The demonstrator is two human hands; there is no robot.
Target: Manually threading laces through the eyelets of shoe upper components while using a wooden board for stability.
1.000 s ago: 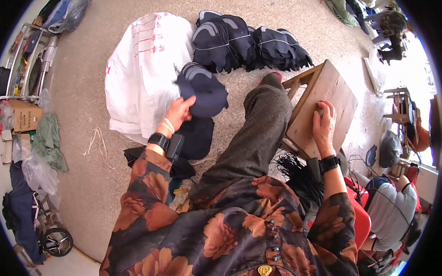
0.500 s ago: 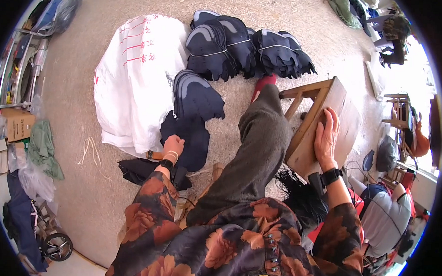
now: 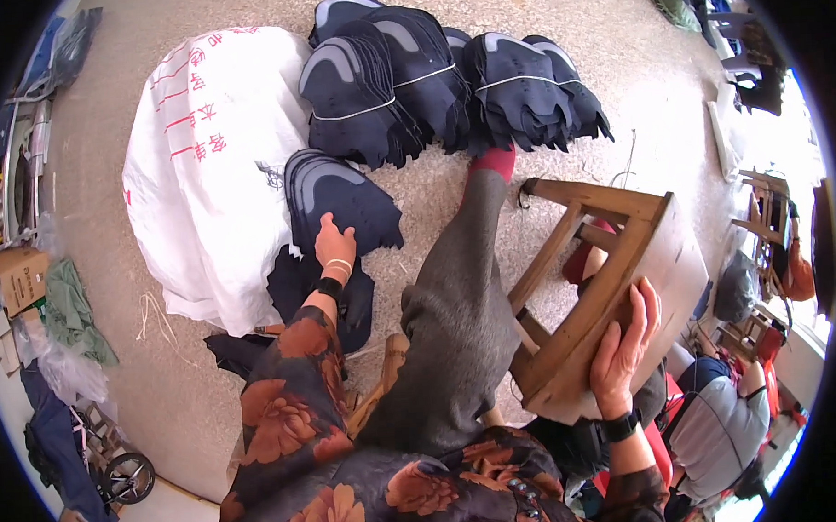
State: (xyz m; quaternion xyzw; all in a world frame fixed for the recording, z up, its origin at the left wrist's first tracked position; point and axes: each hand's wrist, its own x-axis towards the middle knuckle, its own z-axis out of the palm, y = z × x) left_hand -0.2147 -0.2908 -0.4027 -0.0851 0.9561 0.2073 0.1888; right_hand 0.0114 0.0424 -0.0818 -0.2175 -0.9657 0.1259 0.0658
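Note:
My left hand (image 3: 335,244) is over the near end of a loose stack of dark navy fabric pieces (image 3: 356,208) with pale grey curved bands. Its index finger and thumb are apart, and I see nothing held. Under my left wrist and hand lies more dark fabric (image 3: 353,305). My right hand (image 3: 625,346) rests against the seat of a wooden stool (image 3: 663,285), fingers stretched along the surface. The stool is tipped over sideways, its legs and rungs facing my leg. Farther off lie several stacks of fabric pieces (image 3: 357,111), some tied round with pale cord.
A big white sack (image 3: 222,194) with red marks lies left of the stacks. My trousered leg (image 3: 461,305) stretches between the fabric and the stool. A cardboard box (image 3: 21,275) and plastic bags stand far left. Another person (image 3: 718,425) is at the lower right.
My left hand has moved forward from the lower dark fabric to the loose stack. The stool has turned and come nearer, with my right hand still against its seat. My view has shifted.

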